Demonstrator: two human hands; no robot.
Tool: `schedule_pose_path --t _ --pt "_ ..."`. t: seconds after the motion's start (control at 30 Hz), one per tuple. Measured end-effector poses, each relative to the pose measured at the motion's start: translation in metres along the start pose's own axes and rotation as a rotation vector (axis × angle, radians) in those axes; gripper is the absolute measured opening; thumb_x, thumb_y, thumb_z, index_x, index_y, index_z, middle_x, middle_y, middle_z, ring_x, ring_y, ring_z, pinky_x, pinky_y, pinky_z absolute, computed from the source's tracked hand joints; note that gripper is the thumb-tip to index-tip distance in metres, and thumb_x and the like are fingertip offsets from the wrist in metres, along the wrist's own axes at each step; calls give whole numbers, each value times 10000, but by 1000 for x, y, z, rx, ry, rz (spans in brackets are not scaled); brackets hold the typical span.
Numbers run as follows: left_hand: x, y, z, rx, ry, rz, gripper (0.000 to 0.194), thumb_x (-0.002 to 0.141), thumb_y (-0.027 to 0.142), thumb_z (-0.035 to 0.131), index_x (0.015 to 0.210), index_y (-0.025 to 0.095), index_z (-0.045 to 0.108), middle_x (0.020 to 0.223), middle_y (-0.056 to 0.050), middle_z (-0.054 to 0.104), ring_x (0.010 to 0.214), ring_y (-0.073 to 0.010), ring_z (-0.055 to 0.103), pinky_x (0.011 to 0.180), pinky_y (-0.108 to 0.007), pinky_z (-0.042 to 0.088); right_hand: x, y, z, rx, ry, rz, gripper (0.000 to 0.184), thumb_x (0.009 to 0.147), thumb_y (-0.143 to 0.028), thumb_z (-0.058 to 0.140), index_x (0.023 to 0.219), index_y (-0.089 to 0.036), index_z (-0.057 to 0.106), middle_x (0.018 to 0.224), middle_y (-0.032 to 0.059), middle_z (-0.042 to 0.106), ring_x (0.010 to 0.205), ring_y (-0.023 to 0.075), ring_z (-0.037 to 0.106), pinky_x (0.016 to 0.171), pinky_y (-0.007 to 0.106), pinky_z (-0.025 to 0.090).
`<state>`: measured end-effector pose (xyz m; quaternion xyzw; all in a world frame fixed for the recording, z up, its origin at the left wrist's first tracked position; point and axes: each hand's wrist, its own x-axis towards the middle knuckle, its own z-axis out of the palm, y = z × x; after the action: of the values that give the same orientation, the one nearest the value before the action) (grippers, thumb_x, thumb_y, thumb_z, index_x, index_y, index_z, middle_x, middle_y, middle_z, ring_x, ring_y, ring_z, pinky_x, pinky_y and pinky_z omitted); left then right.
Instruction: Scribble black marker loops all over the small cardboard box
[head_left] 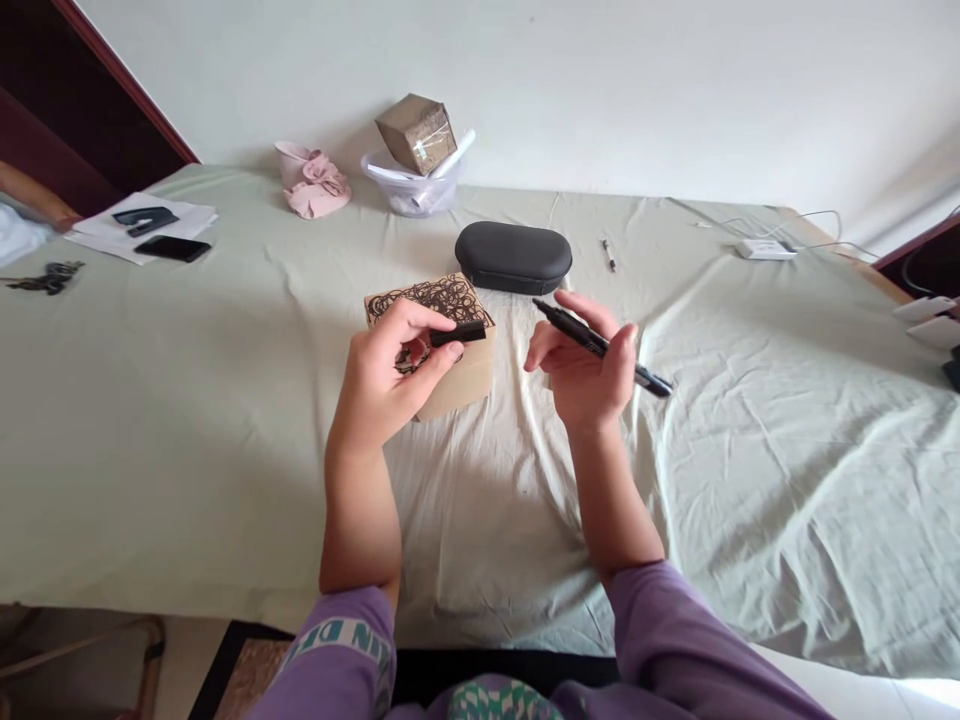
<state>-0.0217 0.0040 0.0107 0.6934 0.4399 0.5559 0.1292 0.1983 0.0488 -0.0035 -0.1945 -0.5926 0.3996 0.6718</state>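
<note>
My left hand (397,370) pinches a black marker cap (459,333) between thumb and fingers, its open end toward the right. In my right hand (589,375) lies a black marker (581,335), uncapped, its tip pointing up and left toward the cap. Cap and marker are apart. Below and behind my left hand stands a cardboard box (461,385), its top covered in black looping scribbles. My left hand hides part of that top. Just beyond the box sits a black oval zip case (514,257).
At the back are a plastic bowl (420,195) bearing a taped cardboard box (416,135), and a pink cloth item (315,182). A small pen (608,256) lies right of the case. Far left, a phone (174,248), papers and another person's arm (37,197). A power strip (765,250) lies far right.
</note>
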Motion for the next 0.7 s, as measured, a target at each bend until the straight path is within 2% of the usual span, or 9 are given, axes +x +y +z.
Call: schedule_pose_path --t 0.07,0.17,0.3,0.37,0.5,0.6,0.7 --pt "-1 -3 1 -1 -10 -7 124 1009 328 769 1090 251 717 931 -28 750 769 -172 697 673 -323 527 3 -4 0 92 -21 139 477 1026 -692 513 1065 -266 725 598 -10 627 532 181 563 520 320 408" --pt "-1 -3 2 -6 -61 14 127 1006 330 770 1081 240 722 1009 -50 788 807 -182 720 681 -335 542 6 -7 0 132 -34 277 338 922 -595 654 892 -259 633 544 -34 575 501 162 525 527 301 379" --pt "0 1 3 -26 -129 53 76 1014 263 763 1078 247 725 1105 -56 832 885 -194 760 712 -350 555 4 -5 0 223 -41 360 128 873 -352 664 812 -242 636 509 -34 570 467 155 496 519 304 315" --pt "1 4 5 -13 -162 84 79 1011 222 761 1075 255 730 1069 -38 838 842 -180 751 701 -343 549 3 -4 2 238 -78 395 91 871 -312 666 816 -239 663 541 -21 610 475 160 497 517 314 299" --pt "2 8 11 77 -220 146 51 998 220 762 1025 248 728 934 -17 825 753 -180 746 654 -328 548 0 -2 11 239 -123 487 184 916 -379 637 798 -238 639 554 -38 558 461 131 416 517 300 266" --pt "2 8 15 137 -226 208 64 1017 201 733 981 241 699 929 -19 821 831 -200 793 712 -327 599 -3 2 17 272 -134 518 256 937 -445 584 796 -233 604 546 -65 453 467 103 317 526 278 224" --pt "3 6 18 192 -216 285 102 1049 169 688 977 241 674 952 -26 817 873 -210 795 749 -345 609 -5 8 20 260 -163 528 320 964 -536 560 845 -240 585 534 -76 428 492 106 283 538 273 224"
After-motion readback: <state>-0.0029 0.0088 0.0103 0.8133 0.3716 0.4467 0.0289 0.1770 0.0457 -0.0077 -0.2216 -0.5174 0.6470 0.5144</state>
